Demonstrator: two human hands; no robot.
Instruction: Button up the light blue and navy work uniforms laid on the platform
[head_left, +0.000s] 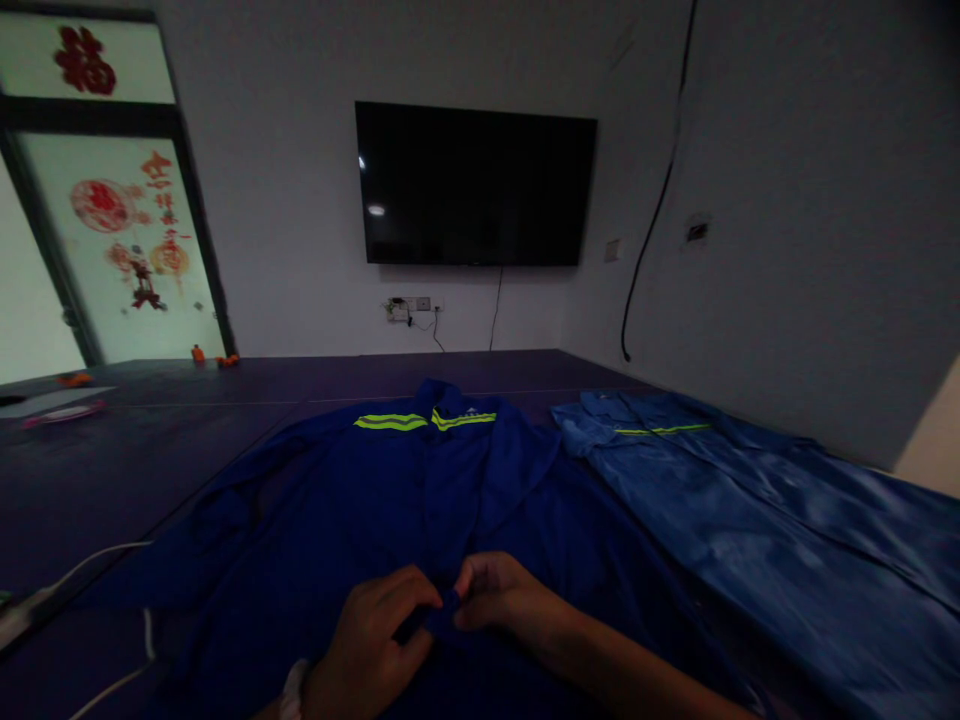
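A dark blue work jacket (360, 490) with yellow-green reflective strips across the chest lies spread out before me, its collar at the far end. Both hands meet at the lower middle of its front edge. My left hand (379, 625) pinches the cloth between thumb and fingers, a white band around its wrist. Close beside it, my right hand (506, 600) pinches the same bunched bit of the front. Whether a button lies between the fingertips is too dark and small to tell.
A lighter blue garment (720, 500) with a yellow-green strip lies at the right. White cables (112, 550) run along the left of the purple surface (75, 480). Small orange objects (227, 360) sit far left. A television (476, 185) hangs on the wall; a black cable (660, 200) dangles right.
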